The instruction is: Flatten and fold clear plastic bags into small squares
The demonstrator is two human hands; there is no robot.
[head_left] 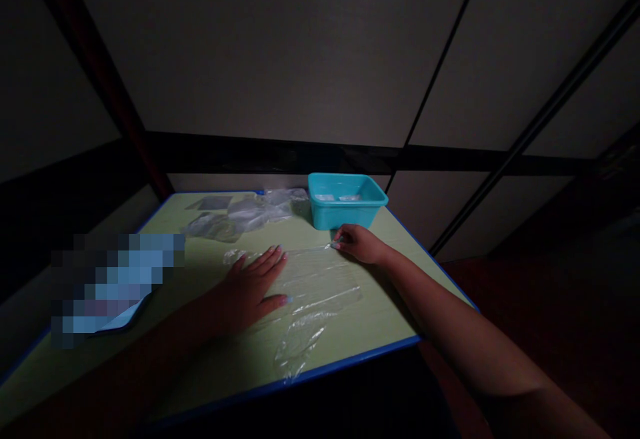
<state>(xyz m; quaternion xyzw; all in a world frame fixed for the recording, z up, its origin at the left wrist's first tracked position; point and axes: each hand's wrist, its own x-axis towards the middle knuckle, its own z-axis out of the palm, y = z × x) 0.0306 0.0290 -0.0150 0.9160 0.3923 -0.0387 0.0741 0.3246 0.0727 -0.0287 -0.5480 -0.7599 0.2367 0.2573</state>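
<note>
The left hand (240,296) lies flat with fingers spread, thumb held away from them, probably to pin the film (325,282) against the bench (390,292). The right hand (363,242) pinches the film's far edge between thumb and fingertips, just on the near side of the tub (345,216); that grip seems meant to draw the edge straight while the other palm anchors it. The clear film is spread on the wearer's side of the tub, its surface crossed by creases, with a crumpled part reaching the bench's near edge. With the palm low and the pinch at the edge, the thin sheet would likely slide or bunch less.

The tub stands upright near the bench's far edge, with small pale pieces (350,198) inside, too dim to identify. Left of the tub lie loose plastic sheets (250,211), apart from the held film. Farther left and nearer than the tub is a blurred, bluish flat thing (120,292).
</note>
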